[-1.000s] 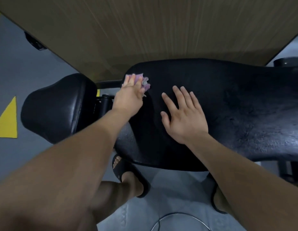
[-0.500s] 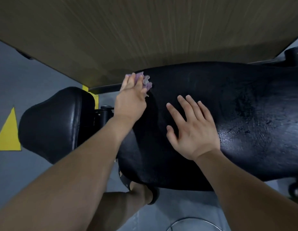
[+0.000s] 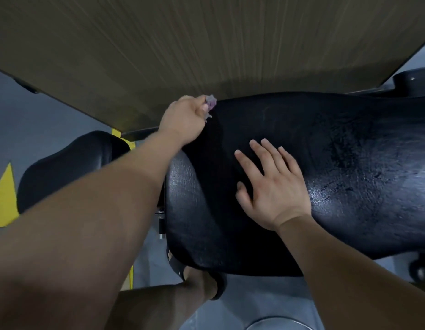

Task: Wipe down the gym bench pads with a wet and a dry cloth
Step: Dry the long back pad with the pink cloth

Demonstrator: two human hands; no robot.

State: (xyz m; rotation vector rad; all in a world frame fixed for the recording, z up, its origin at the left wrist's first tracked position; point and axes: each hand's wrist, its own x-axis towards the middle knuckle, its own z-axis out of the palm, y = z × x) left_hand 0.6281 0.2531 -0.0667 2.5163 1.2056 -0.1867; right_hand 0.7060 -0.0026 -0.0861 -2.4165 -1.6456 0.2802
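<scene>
Far-rim wipe on the bench pad, where a small wad of cloth could slip away.

The long black textured vinyl bench pad (image 3: 325, 163) lies under both hands. Its glossy, wet-looking patch sits just right of the right hand's (image 3: 275, 186) spread, flat-pressed fingers (image 3: 266, 153), so a leaning palm may skid there. The left hand (image 3: 182, 120) is at the pad's far rim beside the brown wood-grain wall panel (image 3: 206, 44), fingers curled round a small crumpled purple cloth (image 3: 211, 103) that pokes out past them and touches the pad. So little is gripped that a hard stroke could likely pull it loose over the rim beyond the fingers.
</scene>
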